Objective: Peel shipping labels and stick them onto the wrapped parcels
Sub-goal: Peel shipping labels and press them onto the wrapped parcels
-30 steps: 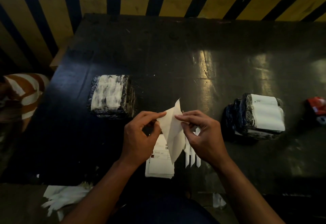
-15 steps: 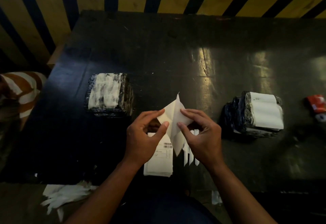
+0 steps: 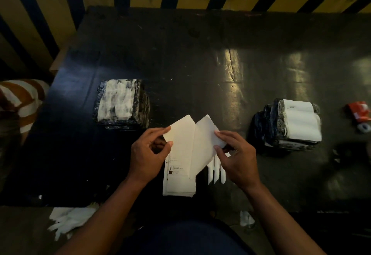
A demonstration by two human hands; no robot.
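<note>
Right now I have both hands raised just above the near edge of the dark worktop [image 3: 180, 58], each one pinching a white sheet. My left hand [image 3: 148, 154] grips the left sheet [image 3: 181, 144] between thumb and fingers at its left corner, and my right hand [image 3: 235, 158] nips the right sheet [image 3: 204, 140] at its right edge; the two sheets meet along a seam down the middle and open out like a V, so I take them for a shipping label and its backing, though I cannot tell which is which. Directly beneath them a stack of printed labels [image 3: 179, 182] lies flat on the worktop, with a few narrow white strips [image 3: 216, 171] just beside it on the right. One wrapped parcel [image 3: 120, 104], dark film with a whitish smeared top, sits to the left, well apart from my hands. A second wrapped parcel [image 3: 289, 124], already carrying a white label on its top face, sits to the right, and a red packet [image 3: 359, 112] lies beyond it near the edge of view. Loose white paper scraps [image 3: 70, 220] lie on the floor below the worktop's near left corner.
</note>
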